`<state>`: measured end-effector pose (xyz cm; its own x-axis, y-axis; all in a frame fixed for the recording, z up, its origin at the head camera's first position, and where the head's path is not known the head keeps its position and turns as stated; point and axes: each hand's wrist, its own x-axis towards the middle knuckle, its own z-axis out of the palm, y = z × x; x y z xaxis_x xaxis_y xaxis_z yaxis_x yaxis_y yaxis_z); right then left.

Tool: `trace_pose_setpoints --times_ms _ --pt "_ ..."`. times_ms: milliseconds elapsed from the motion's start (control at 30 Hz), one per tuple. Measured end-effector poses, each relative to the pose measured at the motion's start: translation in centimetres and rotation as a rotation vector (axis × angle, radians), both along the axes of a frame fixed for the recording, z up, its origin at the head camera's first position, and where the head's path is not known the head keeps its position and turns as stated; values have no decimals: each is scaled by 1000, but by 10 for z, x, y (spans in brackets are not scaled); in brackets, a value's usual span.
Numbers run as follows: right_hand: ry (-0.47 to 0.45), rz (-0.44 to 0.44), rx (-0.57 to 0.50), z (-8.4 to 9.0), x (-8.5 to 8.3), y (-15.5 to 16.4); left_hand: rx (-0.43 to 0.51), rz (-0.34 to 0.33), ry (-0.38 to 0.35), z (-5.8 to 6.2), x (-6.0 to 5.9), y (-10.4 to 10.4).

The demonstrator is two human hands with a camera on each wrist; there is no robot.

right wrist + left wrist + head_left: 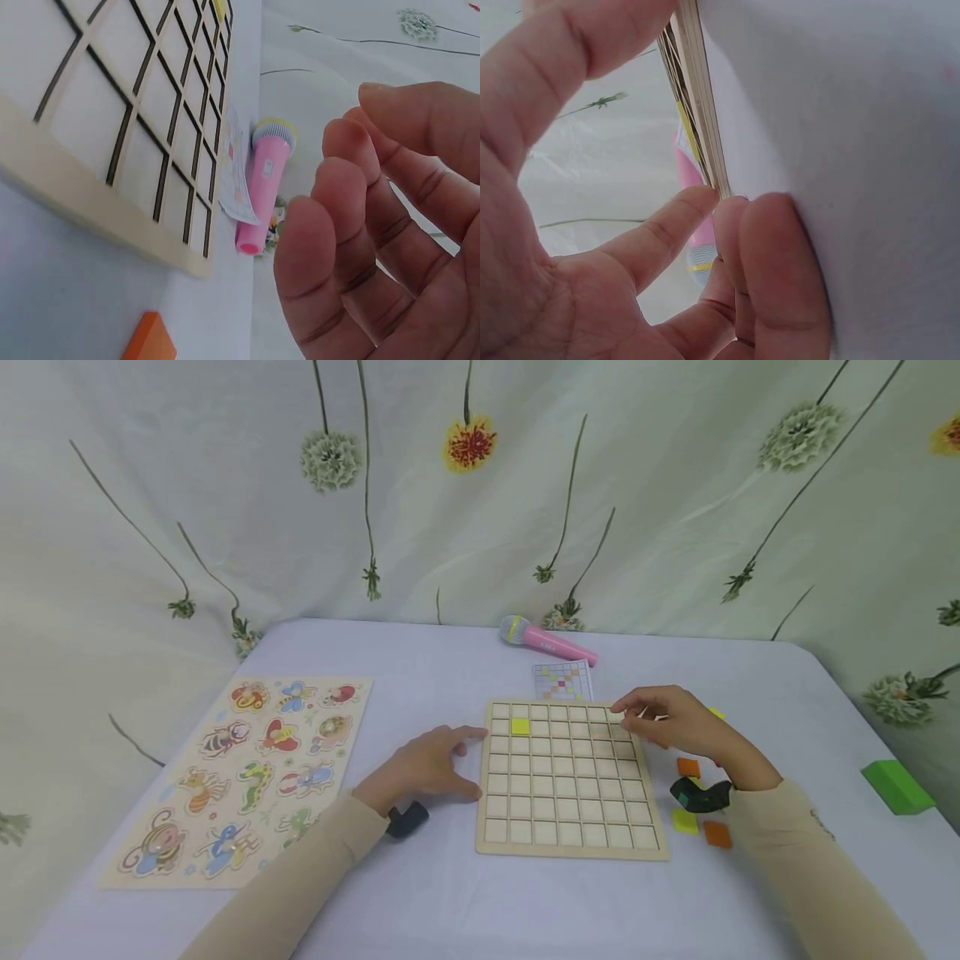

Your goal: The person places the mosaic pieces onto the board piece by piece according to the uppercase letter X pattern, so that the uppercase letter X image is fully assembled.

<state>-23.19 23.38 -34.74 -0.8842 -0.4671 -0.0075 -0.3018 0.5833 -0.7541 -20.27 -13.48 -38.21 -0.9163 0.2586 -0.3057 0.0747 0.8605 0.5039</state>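
A pale wooden grid board (573,852) lies flat on the table, a yellow square tile (520,727) in one of its upper left cells. My left hand (423,764) is at the board's left side, thumb and index finger spread apart. In the left wrist view, fingertips (701,199) meet the board's edge and other fingers bend against the tabletop. My right hand (675,718) hovers at the upper right corner with loosely bent fingers. Nothing shows between these fingers (304,240) in the right wrist view. A patterned card (561,681) lies just behind the board.
Behind the card rests a pink toy microphone (551,643). Orange tiles (717,835) and yellow tiles (685,821) are scattered right of the board, partly under my right forearm. A green block (897,785) sits at the far right. Left lies an animal picture board (165,883).
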Motion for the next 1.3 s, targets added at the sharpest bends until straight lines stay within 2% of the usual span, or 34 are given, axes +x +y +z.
trace_pose_setpoints --times_ms 133,300,467,600,733,1000,1300 --pt "-12 -2 -11 -4 4 17 2 -6 -4 1 2 -1" --pt "-81 3 -26 -11 7 38 1 -31 -4 1 4 -4" --pt "-129 2 12 -18 7 59 -2 -41 -1 1 3 -5" --pt "-161 -34 51 -22 5 73 -11 -51 1 2 1 -4" --pt "-155 -36 102 -24 4 83 -16 -76 9 2 -1 -4" --pt "-92 114 116 -30 0 93 -10 -73 6 2 -1 -3" --pt "-117 64 174 -34 2 88 -13 -66 -2 3 1 -3"
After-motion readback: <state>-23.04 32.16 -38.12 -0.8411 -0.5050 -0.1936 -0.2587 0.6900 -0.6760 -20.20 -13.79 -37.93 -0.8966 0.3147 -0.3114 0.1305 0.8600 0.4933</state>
